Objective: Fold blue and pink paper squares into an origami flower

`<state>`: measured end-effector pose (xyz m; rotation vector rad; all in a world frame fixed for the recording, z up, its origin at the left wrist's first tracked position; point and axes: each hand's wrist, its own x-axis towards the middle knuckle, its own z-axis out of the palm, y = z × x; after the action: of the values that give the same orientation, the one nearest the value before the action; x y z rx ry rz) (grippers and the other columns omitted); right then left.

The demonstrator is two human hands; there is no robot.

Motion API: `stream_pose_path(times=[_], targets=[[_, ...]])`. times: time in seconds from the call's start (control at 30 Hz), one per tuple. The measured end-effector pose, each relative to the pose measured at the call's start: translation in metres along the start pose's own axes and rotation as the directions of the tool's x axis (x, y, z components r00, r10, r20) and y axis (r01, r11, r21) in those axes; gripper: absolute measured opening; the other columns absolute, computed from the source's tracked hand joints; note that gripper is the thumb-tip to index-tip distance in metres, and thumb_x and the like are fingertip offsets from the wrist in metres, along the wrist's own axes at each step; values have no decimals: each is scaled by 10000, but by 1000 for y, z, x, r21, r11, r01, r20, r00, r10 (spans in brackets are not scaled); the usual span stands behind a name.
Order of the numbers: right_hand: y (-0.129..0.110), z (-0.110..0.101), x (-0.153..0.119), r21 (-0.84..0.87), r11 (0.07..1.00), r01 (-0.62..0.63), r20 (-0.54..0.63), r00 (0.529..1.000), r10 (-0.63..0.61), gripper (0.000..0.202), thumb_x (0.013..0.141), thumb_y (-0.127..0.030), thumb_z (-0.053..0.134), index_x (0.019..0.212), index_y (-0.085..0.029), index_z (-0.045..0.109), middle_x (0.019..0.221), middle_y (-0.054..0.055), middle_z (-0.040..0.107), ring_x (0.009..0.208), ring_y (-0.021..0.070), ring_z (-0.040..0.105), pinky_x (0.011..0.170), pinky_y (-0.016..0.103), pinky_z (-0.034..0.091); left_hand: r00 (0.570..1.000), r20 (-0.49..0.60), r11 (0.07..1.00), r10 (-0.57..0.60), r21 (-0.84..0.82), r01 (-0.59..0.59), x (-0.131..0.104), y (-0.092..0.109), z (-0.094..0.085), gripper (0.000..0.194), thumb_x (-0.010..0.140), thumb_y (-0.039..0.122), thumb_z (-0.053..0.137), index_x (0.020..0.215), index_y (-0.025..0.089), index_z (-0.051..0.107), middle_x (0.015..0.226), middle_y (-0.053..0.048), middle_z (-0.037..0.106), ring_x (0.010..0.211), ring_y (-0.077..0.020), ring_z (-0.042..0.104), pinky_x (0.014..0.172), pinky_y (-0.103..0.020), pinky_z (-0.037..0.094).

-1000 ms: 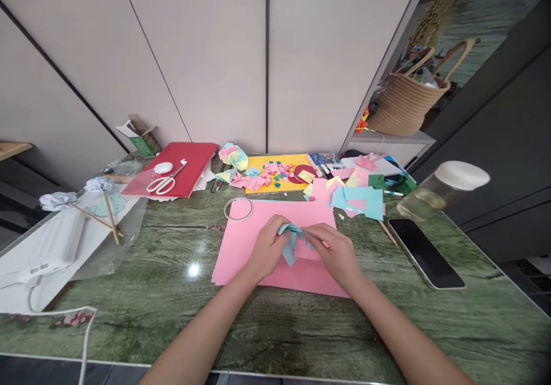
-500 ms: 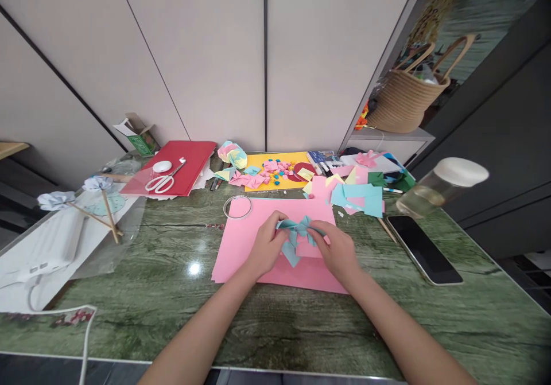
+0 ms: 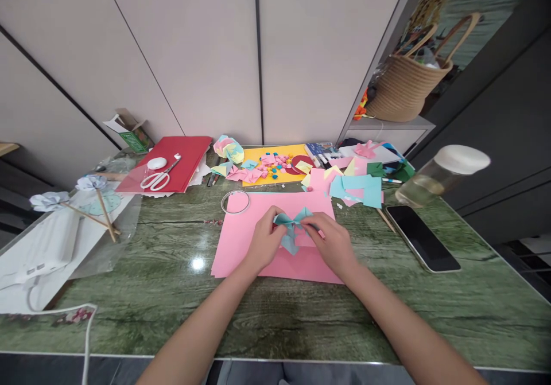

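A folded light-blue paper piece (image 3: 291, 240) with several pointed flaps is held just over a stack of pink paper sheets (image 3: 245, 259). My left hand (image 3: 266, 238) pinches its left flap between thumb and fingers. On the other side, my right hand (image 3: 330, 241) grips the right part near the middle, fingers closed. Parts of the folded paper are covered by my fingertips. Under it, a smaller pink paper square (image 3: 303, 238) lies on the stack, partly hidden. A thin metal ring (image 3: 235, 212) rests across the stack's upper left corner.
White scissors (image 3: 155, 181) lie on a red folder (image 3: 185, 164) at back left. Behind the stack, small pink and blue pieces cover a yellow sheet (image 3: 253, 156). Paper scraps (image 3: 365, 190), a phone (image 3: 422, 238) and a lidded bottle (image 3: 434, 178) are at right; a power strip (image 3: 54, 244) is left.
My right fingers have shifted inward on the light-blue paper, and its upper right flap now stands out more. My left hand keeps its pinch. The view has tilted slightly.
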<state>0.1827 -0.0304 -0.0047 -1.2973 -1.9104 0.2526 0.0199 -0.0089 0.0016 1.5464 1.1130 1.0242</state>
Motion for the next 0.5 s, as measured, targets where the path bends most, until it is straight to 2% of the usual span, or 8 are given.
stream_pose_path(times=[0.17, 0.37, 0.5], targets=[[1, 6, -2, -101, 995, -3, -58, 998, -2, 135, 843, -234, 452, 856, -220, 586, 955, 61, 553, 907, 182, 548, 796, 317, 438, 1000, -1, 1000, -8, 23, 8, 0, -1, 2, 139, 695, 94, 402, 772, 187, 473, 712, 32, 529, 680, -124, 497, 609, -227, 371], [1, 8, -3, -157, 988, -7, -29, 1000, 2, 135, 846, -224, 441, 876, -215, 572, 988, 68, 526, 943, 189, 536, 791, 314, 440, 999, 4, 987, 52, 155, -53, -1, 1, 1, 112, 689, 96, 418, 734, 187, 464, 695, 35, 496, 652, -117, 446, 590, -221, 343], [0, 8, -3, -171, 985, -4, -24, 1000, 0, 148, 850, -223, 432, 887, -208, 574, 989, 70, 524, 928, 187, 537, 784, 313, 439, 998, 16, 986, 65, 154, -66, -1, 2, 0, 120, 693, 87, 396, 719, 186, 460, 678, 34, 487, 647, -116, 440, 588, -220, 339]])
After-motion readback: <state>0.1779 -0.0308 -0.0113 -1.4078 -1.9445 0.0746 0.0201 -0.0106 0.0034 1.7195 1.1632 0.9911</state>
